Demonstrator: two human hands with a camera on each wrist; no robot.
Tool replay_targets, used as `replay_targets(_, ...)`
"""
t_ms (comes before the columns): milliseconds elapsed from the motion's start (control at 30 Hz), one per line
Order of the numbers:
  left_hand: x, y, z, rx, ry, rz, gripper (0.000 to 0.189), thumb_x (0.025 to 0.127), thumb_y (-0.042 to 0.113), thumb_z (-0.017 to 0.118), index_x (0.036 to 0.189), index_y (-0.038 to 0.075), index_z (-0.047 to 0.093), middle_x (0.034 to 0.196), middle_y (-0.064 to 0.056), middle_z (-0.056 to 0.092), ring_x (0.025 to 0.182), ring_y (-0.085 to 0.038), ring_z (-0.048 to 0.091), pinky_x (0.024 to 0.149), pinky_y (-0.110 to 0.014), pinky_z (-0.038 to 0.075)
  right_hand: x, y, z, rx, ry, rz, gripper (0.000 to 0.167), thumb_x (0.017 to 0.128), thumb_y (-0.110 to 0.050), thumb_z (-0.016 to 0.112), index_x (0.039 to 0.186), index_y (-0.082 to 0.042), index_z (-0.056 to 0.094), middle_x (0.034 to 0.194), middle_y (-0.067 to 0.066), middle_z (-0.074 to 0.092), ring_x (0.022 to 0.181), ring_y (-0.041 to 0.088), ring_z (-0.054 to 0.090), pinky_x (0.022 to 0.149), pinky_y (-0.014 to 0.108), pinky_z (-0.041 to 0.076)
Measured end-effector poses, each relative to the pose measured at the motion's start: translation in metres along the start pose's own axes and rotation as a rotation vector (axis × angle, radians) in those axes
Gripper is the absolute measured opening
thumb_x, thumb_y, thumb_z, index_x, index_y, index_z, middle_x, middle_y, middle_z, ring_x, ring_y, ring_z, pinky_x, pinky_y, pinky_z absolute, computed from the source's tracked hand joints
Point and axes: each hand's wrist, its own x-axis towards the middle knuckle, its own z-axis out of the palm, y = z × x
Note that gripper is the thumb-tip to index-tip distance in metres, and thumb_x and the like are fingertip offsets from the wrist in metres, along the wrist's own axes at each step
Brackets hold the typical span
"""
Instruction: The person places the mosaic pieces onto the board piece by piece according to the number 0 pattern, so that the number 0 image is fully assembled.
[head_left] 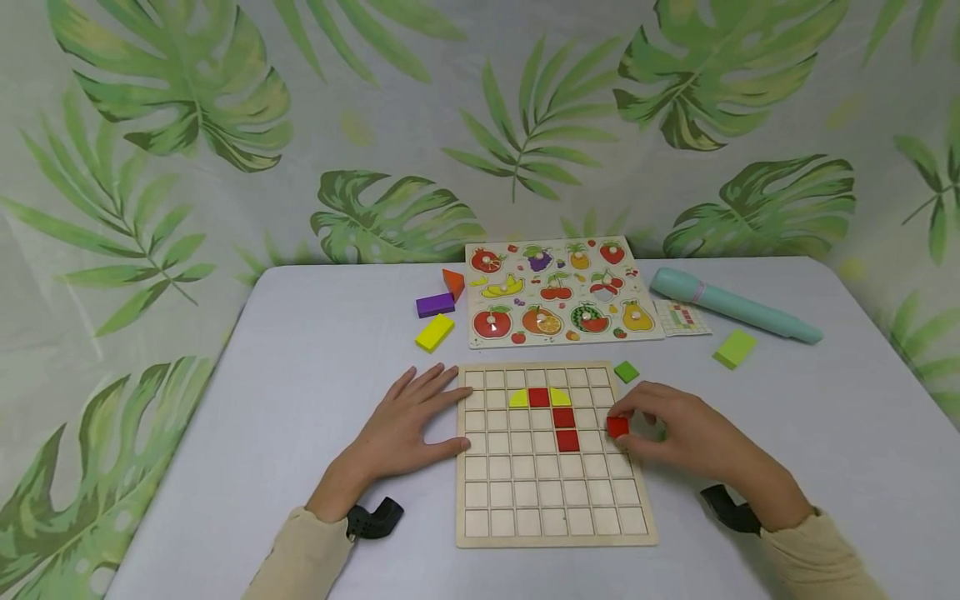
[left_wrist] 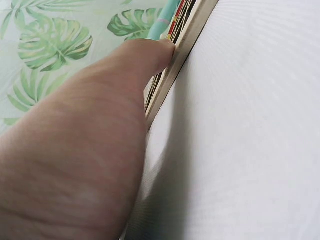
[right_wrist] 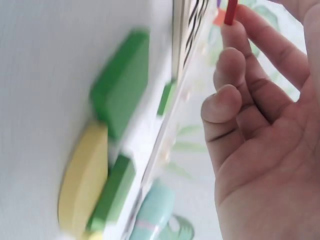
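A wooden grid board (head_left: 516, 496) lies on the table. In its cells sit a red square (head_left: 539, 397) between two yellow rounded pieces (head_left: 519, 399), plus two red squares (head_left: 567, 441) in a column below the right one. My left hand (head_left: 405, 425) rests at the board's left edge, fingers spread, its thumb and a finger touching the rim. Over the right edge, my right hand (head_left: 675, 425) pinches a red square tile (head_left: 618, 427) between thumb and fingers. The same tile (right_wrist: 230, 12) shows at the top of the right wrist view.
Behind the board lies a fruit knob puzzle (head_left: 532, 287), with a small pattern card (head_left: 682, 318) and a teal cylinder (head_left: 735, 307) to its right. Purple (head_left: 436, 306), orange and yellow blocks lie left. Green pieces (head_left: 626, 372) lie right; beside the right hand are green blocks (right_wrist: 122, 85) and a yellow piece (right_wrist: 84, 180).
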Motion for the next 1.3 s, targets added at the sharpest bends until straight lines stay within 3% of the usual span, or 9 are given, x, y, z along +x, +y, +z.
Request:
replay_targets(233,0.000,-0.001,0.001,0.005,0.004,0.003,0.073,0.092,0.065,0.063,0.155,0.031,0.049,0.169,0.004,0.030,0.159,-0.019,0.020,0.131,-0.047,0.007,0.004,-0.016,0.013,0.039,0.004,-0.096,0.028,0.084,-0.023,0.087,0.109,-0.028,0.075,0.106,-0.020,0.066,0.088,0.002,0.058,0.074,0.024,0.054)
replay_targets(533,0.000,0.000,0.000,-0.005,0.002,0.001,0.073,0.091,0.065,0.063,0.154,0.031,0.049,0.169,0.003,0.030,0.159,-0.019,0.020,0.131,-0.047,0.007,0.006,-0.027,0.029,-0.008,-0.033,-0.166,0.025,0.087,-0.035,0.084,0.112,-0.030,0.078,0.107,-0.019,0.067,0.098,0.004,0.062,0.083,0.030,0.060)
replay_targets(767,0.000,0.000,0.000,-0.004,0.010,0.008,0.073,0.091,0.065,0.063,0.154,0.031,0.049,0.169,0.002,0.031,0.159,-0.020,0.021,0.131,-0.048,0.007,0.009,-0.037,0.032,-0.025,-0.048,-0.186,0.026,0.085,-0.033,0.086,0.110,-0.027,0.081,0.105,-0.016,0.070,0.097,0.006,0.062,0.083,0.030,0.060)
replay_targets(1300,-0.001,0.000,0.001,-0.005,0.033,0.026,0.072,0.091,0.062,0.066,0.153,0.029,0.051,0.168,0.000,0.034,0.158,-0.022,0.024,0.130,-0.050,0.011,0.008,-0.038,0.034,-0.050,-0.046,-0.216,0.024,0.086,-0.036,0.084,0.108,-0.027,0.082,0.104,-0.017,0.069,0.097,0.005,0.062,0.081,0.028,0.060)
